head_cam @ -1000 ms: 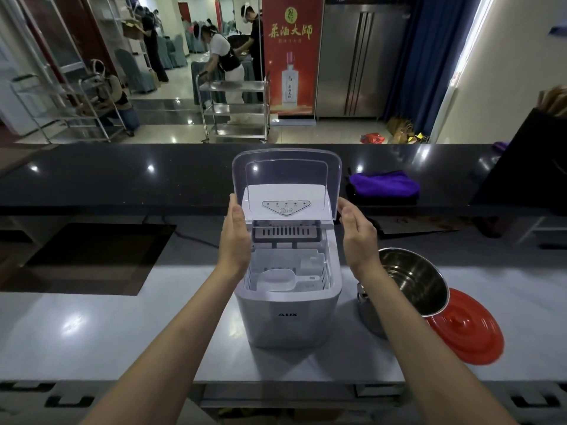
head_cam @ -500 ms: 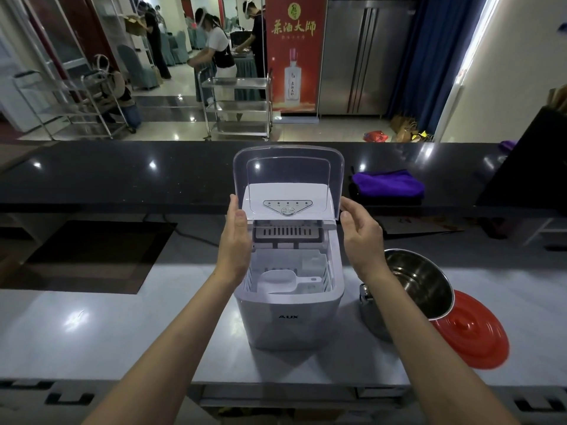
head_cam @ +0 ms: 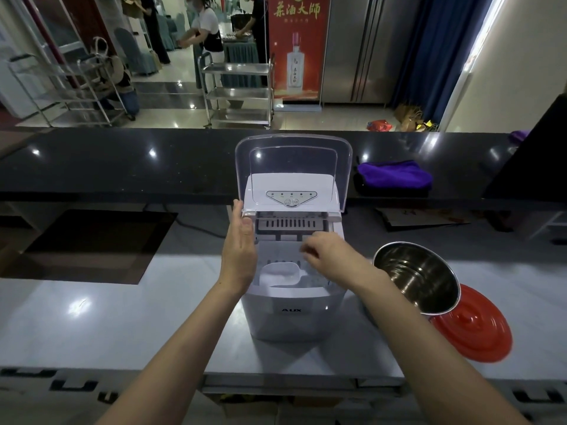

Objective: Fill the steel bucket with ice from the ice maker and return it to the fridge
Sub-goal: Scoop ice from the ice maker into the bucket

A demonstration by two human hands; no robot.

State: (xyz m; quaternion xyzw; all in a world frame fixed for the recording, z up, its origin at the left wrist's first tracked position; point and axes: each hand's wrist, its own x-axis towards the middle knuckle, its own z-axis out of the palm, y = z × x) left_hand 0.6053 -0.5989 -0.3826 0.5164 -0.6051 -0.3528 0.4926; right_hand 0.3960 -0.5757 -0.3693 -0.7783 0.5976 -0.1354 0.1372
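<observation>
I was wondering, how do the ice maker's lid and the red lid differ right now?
The ice maker's lid is clear plastic, hinged and standing upright; the red lid is opaque, round and lies flat on the counter beside the steel bucket. Both are off their openings.

One ice maker (head_cam: 293,271), one steel bucket (head_cam: 417,277), one red lid (head_cam: 475,325), one purple cloth (head_cam: 394,176).

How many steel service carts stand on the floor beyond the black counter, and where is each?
2. One steel cart stands centre, left of the red banner. Another steel cart stands far left. Others may be hidden.
</observation>
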